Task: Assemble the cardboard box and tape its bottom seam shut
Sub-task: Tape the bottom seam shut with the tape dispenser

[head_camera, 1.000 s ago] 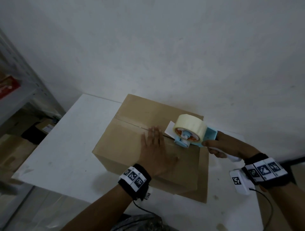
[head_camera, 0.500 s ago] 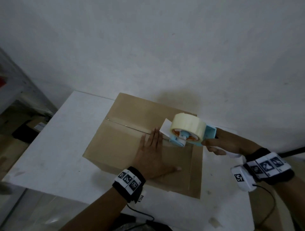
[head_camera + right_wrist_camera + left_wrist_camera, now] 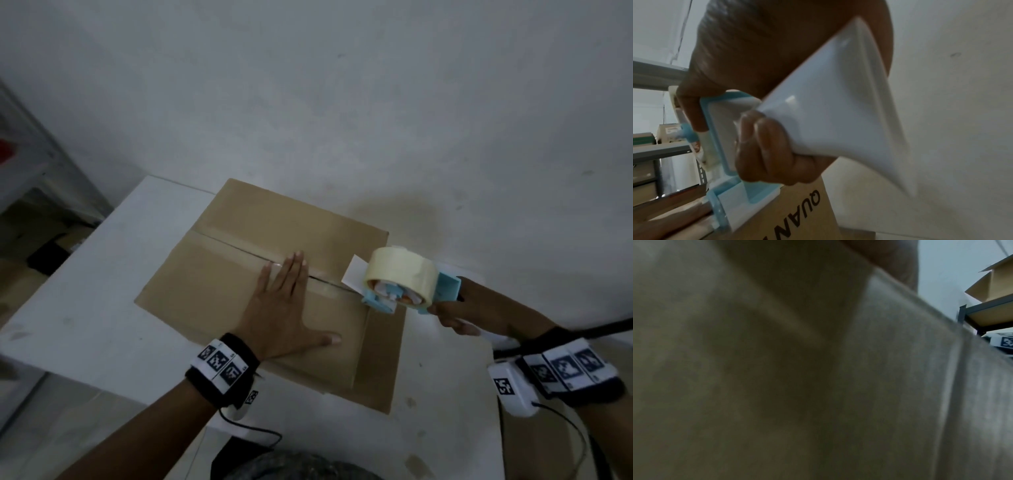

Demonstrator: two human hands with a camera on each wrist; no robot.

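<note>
A brown cardboard box point(image 3: 219, 284) lies on the white table point(image 3: 85, 308), its flaps closed, a seam point(image 3: 236, 246) running across its top with clear tape along it. My left hand point(image 3: 284, 308) presses flat on the box, fingers straight and reaching the seam. My right hand point(image 3: 459, 311) grips the white handle point(image 3: 830, 113) of a light-blue tape dispenser point(image 3: 400, 287) carrying a roll of clear tape point(image 3: 397, 270). The dispenser sits at the box's right edge, over the seam's end. The left wrist view shows only blurred cardboard point(image 3: 777, 369).
A white wall point(image 3: 342, 102) stands close behind the table. Metal shelving point(image 3: 30, 164) with cartons is at the left. A box flap point(image 3: 383, 359) lies out to the right on the table. Cables hang from both wrist devices near the table's front edge.
The dispenser has travelled right along the seam, from near the left fingertips to the box's right edge. The left hand stays flat on the box.
</note>
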